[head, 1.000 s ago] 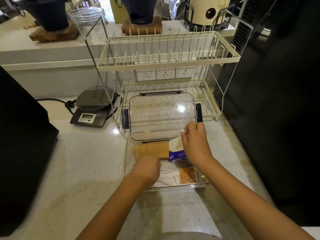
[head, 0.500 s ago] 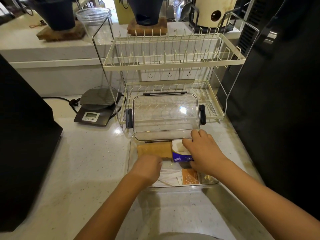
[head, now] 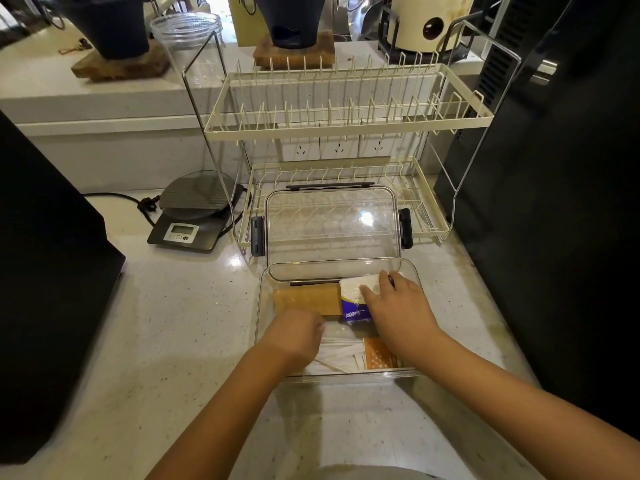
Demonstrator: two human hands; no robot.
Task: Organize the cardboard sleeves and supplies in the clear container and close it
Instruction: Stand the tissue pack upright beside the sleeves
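Note:
The clear container [head: 263, 306] sits open on the counter. Its clear lid [head: 332, 223] with dark latches leans up behind it against the dish rack. Inside at the back lie brown cardboard sleeves [head: 306, 299]. To their right is a white and blue tissue pack [head: 353, 299]. My right hand [head: 398, 306] rests flat on that pack, pressing it down. White wrapped sticks [head: 341, 355] and an orange packet [head: 377, 355] lie along the front. My left hand [head: 298, 334] is curled inside the container over the front edge of the sleeves; what it grips is hidden.
A cream two-tier dish rack [head: 346, 116] stands behind the container. A digital scale [head: 190, 216] with a cord sits at the left. Black appliances flank the counter at the left [head: 41, 271] and right [head: 554, 202]. A clear cup [head: 187, 32] stands on the back ledge.
My right hand has lowered the tissue pack from upright into the container's back right corner and now lies flat on it. The left hand has stayed in place.

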